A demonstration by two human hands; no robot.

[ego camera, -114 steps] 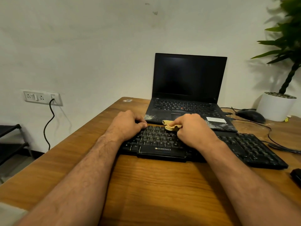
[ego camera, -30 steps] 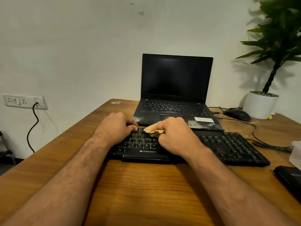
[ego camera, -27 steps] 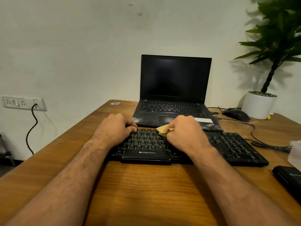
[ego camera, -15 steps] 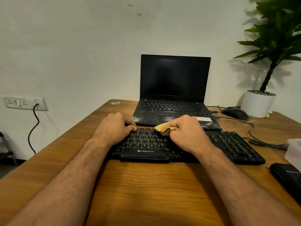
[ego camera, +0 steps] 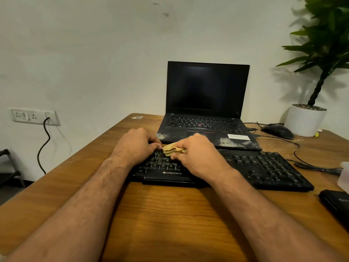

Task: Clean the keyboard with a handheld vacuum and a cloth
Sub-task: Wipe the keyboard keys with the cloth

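A black keyboard (ego camera: 264,169) lies across the wooden desk (ego camera: 170,214) in front of an open laptop. My right hand (ego camera: 198,157) grips a bunched yellow cloth (ego camera: 171,149) and presses it on the keys in the keyboard's left half. My left hand (ego camera: 136,145) rests curled over the keyboard's far left end, its fingers bent down on the top edge. The two hands nearly touch at the cloth. No handheld vacuum is plainly in view.
A black laptop (ego camera: 205,110) with dusty palm rests stands behind the keyboard. A mouse (ego camera: 277,131) with its cable and a white plant pot (ego camera: 305,121) sit at the back right. A black flat object (ego camera: 336,204) lies at the right edge.
My right hand has slid the cloth leftward along the keys, close up to my left hand. The left hand has stayed at the keyboard's left end.
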